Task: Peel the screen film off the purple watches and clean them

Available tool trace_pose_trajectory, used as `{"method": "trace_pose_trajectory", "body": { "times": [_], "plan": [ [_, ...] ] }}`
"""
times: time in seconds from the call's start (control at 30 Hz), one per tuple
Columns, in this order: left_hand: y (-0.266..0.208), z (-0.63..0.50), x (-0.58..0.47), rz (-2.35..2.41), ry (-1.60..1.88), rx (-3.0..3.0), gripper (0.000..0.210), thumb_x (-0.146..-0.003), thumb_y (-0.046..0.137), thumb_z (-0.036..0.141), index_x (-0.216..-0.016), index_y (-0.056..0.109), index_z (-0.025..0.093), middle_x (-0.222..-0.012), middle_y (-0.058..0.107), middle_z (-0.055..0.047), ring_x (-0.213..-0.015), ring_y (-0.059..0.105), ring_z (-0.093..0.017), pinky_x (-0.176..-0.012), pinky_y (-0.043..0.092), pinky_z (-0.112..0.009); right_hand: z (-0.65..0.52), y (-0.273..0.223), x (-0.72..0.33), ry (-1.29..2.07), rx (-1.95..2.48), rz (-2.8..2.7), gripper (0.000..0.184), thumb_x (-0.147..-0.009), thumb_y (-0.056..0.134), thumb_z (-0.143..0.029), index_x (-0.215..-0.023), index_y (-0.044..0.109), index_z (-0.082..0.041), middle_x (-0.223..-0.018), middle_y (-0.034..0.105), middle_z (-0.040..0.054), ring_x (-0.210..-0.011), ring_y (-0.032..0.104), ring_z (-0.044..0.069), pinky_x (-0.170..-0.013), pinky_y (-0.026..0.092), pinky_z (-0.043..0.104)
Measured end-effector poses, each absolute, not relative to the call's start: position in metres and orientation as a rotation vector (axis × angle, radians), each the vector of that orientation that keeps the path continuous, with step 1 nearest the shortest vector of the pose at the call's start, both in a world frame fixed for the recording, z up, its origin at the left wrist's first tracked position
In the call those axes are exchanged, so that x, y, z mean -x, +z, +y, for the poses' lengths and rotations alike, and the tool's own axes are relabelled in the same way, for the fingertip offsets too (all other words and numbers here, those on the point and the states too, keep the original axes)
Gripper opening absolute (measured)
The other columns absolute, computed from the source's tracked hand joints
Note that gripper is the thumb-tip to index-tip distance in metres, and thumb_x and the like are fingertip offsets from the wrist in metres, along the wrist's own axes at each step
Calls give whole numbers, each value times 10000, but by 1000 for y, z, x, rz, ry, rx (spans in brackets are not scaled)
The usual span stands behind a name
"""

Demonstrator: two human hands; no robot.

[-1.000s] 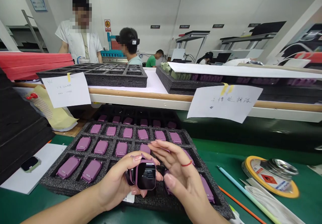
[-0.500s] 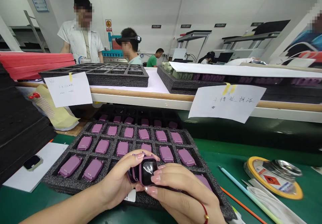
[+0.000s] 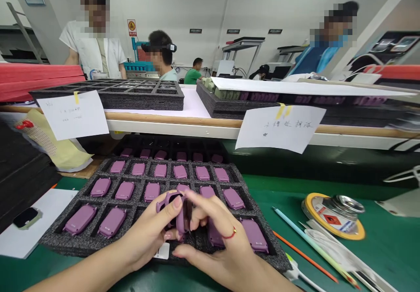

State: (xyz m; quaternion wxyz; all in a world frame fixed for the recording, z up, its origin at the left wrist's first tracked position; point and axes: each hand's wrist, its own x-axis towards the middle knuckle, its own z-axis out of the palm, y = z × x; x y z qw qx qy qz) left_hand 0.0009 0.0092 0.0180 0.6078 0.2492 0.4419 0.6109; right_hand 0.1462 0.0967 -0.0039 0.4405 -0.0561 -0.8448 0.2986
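Item 1, green bench (image 3: 387, 248): I see it cut off at the right and lower edges; its rear lies in shadow under the shelf.

Item 2, black foam tray (image 3: 59, 239): gridded pockets hold purple cases (image 3: 112, 221), backs up. I cannot read the far rows in the dark, and my hands cover the near middle pockets.

Item 3, left hand (image 3: 147, 235): forearm runs out of frame at lower left. Fingers closed on the purple watch body; thumb lies across its top.

Item 4, right hand (image 3: 213, 239): a red thread circles one finger. Fingertips pinch the same piece from the right, so both hands meet on it. The wrist is cut by the lower edge.

Item 5, purple watch body (image 3: 181, 215): held edge-on just above the tray's front rows, between both hands. Glossy purple shell, rounded corners, with a dark sliver along one side. I cannot make out its face; fingers hide most of it.

Item 6, round tin (image 3: 333, 215): yellow-rimmed, right of the tray; label too small to read.
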Motion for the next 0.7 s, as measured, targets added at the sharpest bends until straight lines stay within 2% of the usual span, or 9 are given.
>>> {"method": "trace_pose_trajectory", "body": {
  "times": [0.07,0.17,0.23,0.4,0.57,0.7],
  "plan": [
    [19,10,-2,1026,1407,-612,463,-693,868,523,-869,633,165,-677,585,37,-510,379,-27,-485,281,-157,98,-8,-145,825,197,-2117,739,-833,814,-346,-1470,444,-291,-776,578,-39,-687,577,141,-688,527,279],
    [18,9,-2,1032,1423,-634,501,-671,873,545,-877,615,168,-633,562,51,-482,342,-18,-480,274,-157,99,-9,-146,928,210,-2090,613,-754,876,-275,-1295,593,-316,-783,599,-45,-692,576,135,-656,526,242],
    [17,9,-2,1015,1451,-580,505,-684,852,574,-886,620,174,-572,510,74,-457,316,-16,-468,253,-152,98,-7,-148,1009,217,-2040,574,-740,869,-213,-1236,600,-311,-850,670,-35,-737,619,145,-690,545,248],
    [14,9,1,987,1469,-437,458,-645,912,475,-835,646,155,-625,528,57,-470,332,-7,-430,196,-131,96,-1,-149,1205,241,-2036,613,-763,809,-139,-1303,577,-314,-993,748,-18,-810,695,154,-755,578,257],
    [16,11,2,975,1440,-472,468,-636,910,495,-809,636,157,-565,525,67,-422,276,7,-419,194,-126,96,-3,-148,1214,245,-2034,620,-758,776,-106,-1315,582,-295,-1098,752,18,-926,717,175,-770,580,254],
    [16,9,1,985,1450,-458,458,-655,898,498,-787,624,156,-573,529,64,-424,286,10,-427,196,-120,96,-3,-149,1191,241,-2039,628,-760,749,-91,-1332,576,-281,-1129,743,40,-926,717,178,-770,585,263]
  ]
}}
